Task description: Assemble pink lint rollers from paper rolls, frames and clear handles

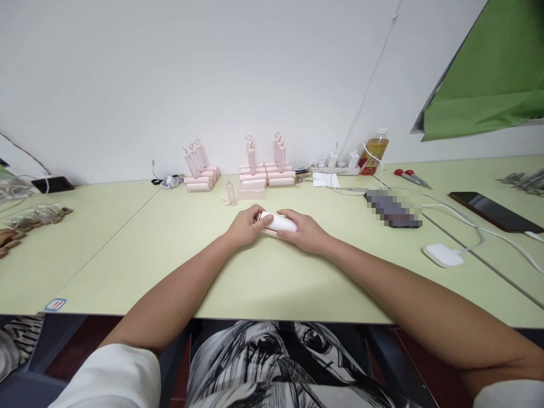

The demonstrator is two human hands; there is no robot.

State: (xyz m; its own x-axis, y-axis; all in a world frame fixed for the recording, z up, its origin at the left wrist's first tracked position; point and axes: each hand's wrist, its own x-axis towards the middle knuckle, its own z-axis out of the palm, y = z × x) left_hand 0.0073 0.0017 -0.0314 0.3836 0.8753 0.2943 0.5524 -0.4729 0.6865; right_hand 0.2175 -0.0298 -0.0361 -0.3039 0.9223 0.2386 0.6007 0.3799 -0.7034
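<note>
Both my hands hold a white, rounded oblong piece with a pinkish edge (pixel 284 223) low over the table, in the middle of the view. My left hand (pixel 247 225) grips its left end, thumb on top. At its right end my right hand (pixel 306 231) has its fingers wrapped around the sides. What the piece is I cannot make out. Just beyond my hands are a small translucent pink tube with a loop (pixel 231 194) and a clear pinkish flat piece (pixel 251 194).
Pink cylinders stand in groups along the wall, at the left (pixel 198 182) and centre (pixel 280 179). A power strip (pixel 340 169), a drink bottle (pixel 375 152), red-handled tools (pixel 411 177), a black phone (pixel 495 211) and a white charging pad (pixel 443 255) with cables lie right.
</note>
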